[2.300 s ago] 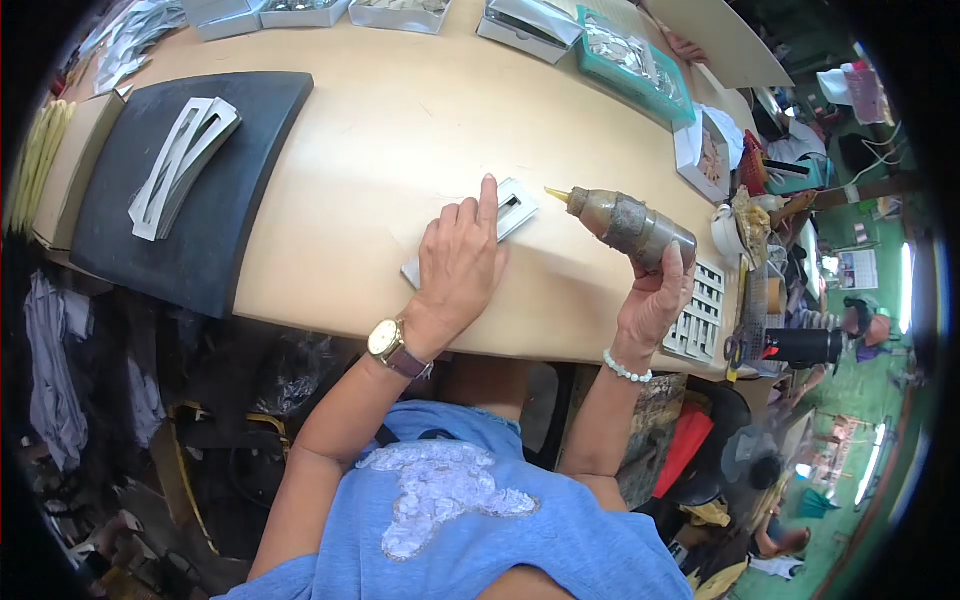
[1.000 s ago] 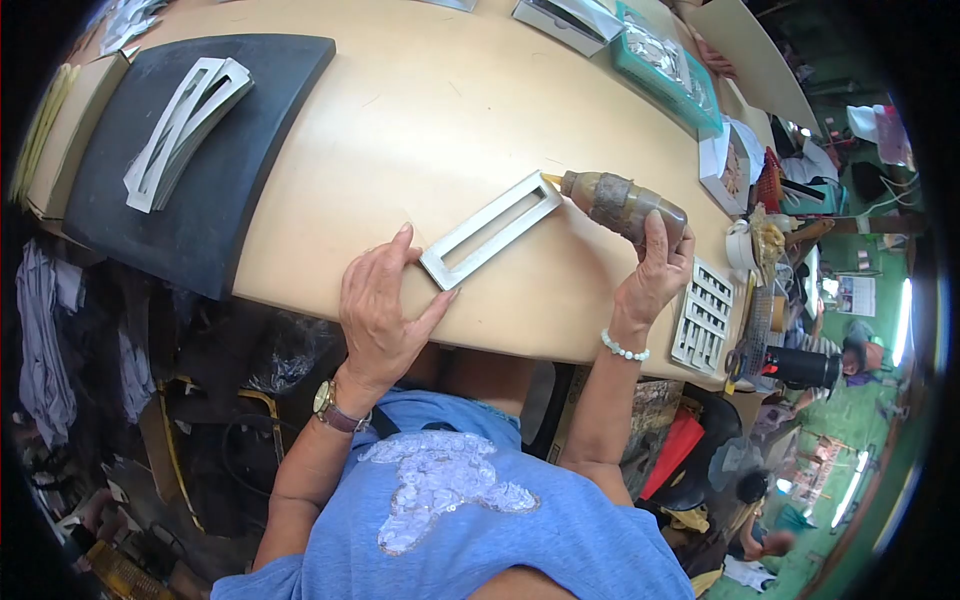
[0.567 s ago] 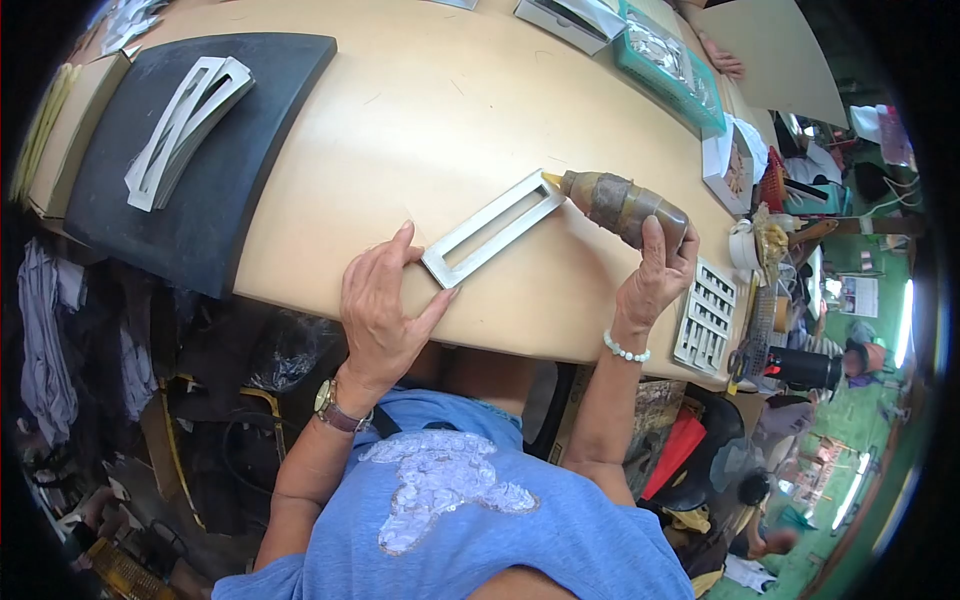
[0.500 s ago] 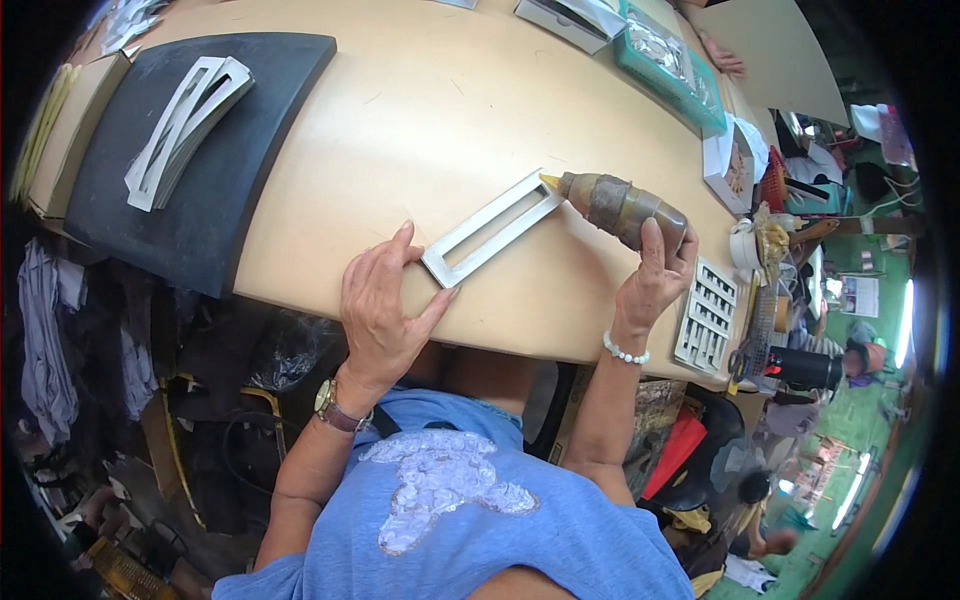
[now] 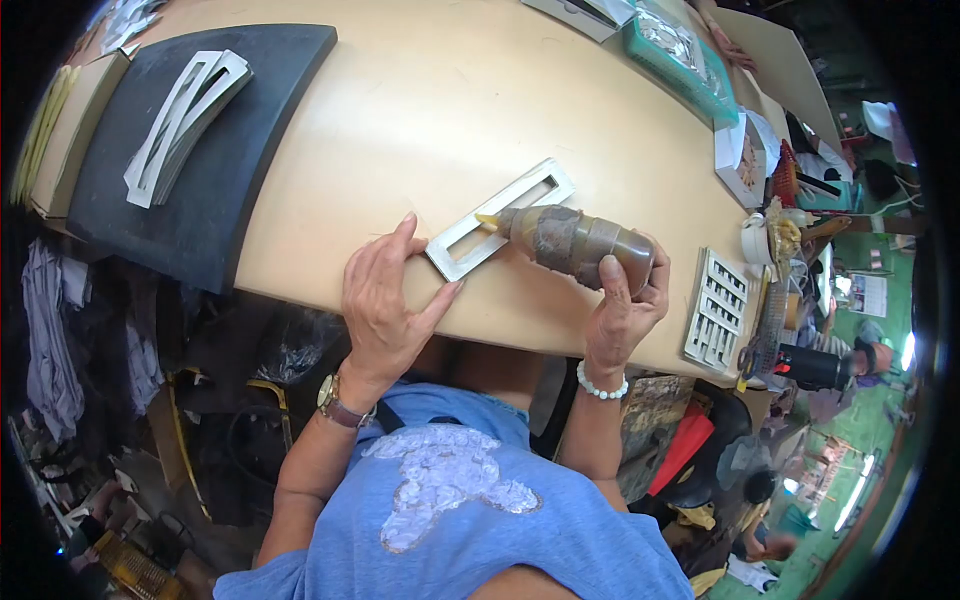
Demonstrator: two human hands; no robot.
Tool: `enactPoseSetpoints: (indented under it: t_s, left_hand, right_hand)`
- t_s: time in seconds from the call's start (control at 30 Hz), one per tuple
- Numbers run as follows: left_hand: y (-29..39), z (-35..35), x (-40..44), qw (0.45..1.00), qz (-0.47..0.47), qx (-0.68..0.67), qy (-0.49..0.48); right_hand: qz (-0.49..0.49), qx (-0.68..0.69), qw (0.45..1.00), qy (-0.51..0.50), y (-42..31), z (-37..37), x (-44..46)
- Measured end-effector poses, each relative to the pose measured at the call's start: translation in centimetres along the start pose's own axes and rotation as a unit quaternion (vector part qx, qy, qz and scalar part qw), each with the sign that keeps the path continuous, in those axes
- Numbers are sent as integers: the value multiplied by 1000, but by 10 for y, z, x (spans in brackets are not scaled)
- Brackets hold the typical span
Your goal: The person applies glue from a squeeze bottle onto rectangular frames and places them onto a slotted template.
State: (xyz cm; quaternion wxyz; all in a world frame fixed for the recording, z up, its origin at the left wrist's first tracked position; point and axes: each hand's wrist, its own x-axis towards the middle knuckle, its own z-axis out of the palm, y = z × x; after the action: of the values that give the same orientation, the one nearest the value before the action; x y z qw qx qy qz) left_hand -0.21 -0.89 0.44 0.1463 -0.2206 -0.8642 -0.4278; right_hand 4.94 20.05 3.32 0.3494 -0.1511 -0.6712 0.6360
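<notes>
My left hand point(image 5: 385, 300) steadies the near end of a flat whitish rectangular frame point(image 5: 450, 265) between thumb and fingers. This frame lies slantwise on the table and has a long slot through its middle. My right hand point(image 5: 628, 315) is wrapped round a brown squeeze bottle point(image 5: 595, 246) with tape about its body. The bottle is tilted almost flat, its yellow nozzle tip point(image 5: 487, 219) over the slotted frame near the middle of its length. Whether the tip touches the frame, I cannot tell. The bottle hides part of the frame's right side.
Similar frames point(image 5: 160, 150) are stacked on a black mat point(image 5: 225, 120) at left, beside a cardboard box point(image 5: 85, 130). Slatted pale pieces point(image 5: 716, 312) lie at the right edge. Behind are a teal basket point(image 5: 712, 100), a white box point(image 5: 733, 180) and another person's hand point(image 5: 735, 48).
My right hand has brought the bottle left and toward me, so its nozzle has gone from the frame's far end to about its middle. My left hand stays at the near end.
</notes>
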Motion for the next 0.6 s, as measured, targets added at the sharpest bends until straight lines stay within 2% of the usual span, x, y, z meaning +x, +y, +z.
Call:
enactPoseSetpoints:
  t_s: [0.23,0.37,0.47,0.6]
  left_hand:
    - [0,1,0,1000,1,-1,1]
    - [1,-1,0,1000,-4,-5,-10]
    - [0,0,0,1000,0,-2,0]
    - [1,1,0,1000,6,3,10]
  right_hand:
    - [3,16,999,-43,-7,11,-23]
    - [51,61,995,-62,-9,13,-27]
    - [120,173,978,-7,-8,-1,-15]
    - [-17,101,992,73,-2,-15,14]
